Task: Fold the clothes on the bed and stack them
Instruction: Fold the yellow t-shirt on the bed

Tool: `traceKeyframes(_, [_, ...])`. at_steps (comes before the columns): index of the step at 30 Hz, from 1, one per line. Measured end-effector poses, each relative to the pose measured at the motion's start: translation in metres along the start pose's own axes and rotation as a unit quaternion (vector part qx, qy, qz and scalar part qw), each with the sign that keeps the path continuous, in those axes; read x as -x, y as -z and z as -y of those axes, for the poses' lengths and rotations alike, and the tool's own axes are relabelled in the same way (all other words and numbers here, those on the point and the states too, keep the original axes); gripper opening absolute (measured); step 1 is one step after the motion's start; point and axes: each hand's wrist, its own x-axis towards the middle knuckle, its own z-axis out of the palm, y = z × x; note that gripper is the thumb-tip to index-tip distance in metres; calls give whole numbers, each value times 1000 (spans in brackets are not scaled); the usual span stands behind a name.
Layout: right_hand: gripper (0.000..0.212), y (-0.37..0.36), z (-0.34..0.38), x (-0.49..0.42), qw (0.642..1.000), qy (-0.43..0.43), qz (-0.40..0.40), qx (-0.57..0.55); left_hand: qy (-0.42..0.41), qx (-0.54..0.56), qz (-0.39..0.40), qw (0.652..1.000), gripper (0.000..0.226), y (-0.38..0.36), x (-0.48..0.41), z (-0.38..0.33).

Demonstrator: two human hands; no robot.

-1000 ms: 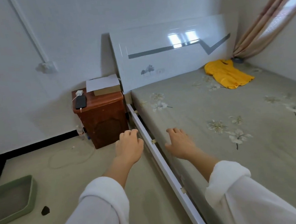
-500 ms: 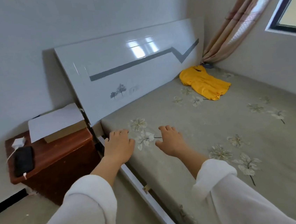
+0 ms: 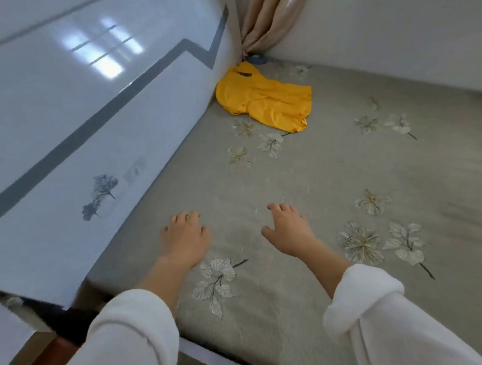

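No text, number, brand or sign could be read. On headboard (image 3: 77, 110), small pale rectangular mark (image 3: 135, 171) sat just right of grey tree motif (image 3: 100, 195); too blurred to make out any letters. Yellow garment (image 3: 266, 99) lay at headboard's far end, with dark patch (image 3: 244, 73) at collar; could not tell whether label, nothing legible on it.

Garment (image 3: 266, 99) on bed (image 3: 337, 172), far corner, beside headboard (image 3: 77, 110).
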Motion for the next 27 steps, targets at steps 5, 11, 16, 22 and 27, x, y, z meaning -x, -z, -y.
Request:
traceKeyframes(5, [62,-3,-11,-106,998,-56,18,1,-32,33,48,998,42,-30,-116,0])
traceKeyframes(11, [60,-14,-35,-228,996,-92,7,6,-72,34,76,994,43,-75,-253,19])
traceKeyframes(16, [51,-46,-55,-319,993,-113,-19,6,-100,21,76,992,47,-126,-361,12])
traceKeyframes(22, [54,-90,-74,-411,986,-140,-91,-26,-149,38,59,986,57,-193,-479,-12])
traceKeyframes(27, [59,-112,-93,-475,977,-128,-171,-23,-166,24,3,986,56,-229,-557,-19])
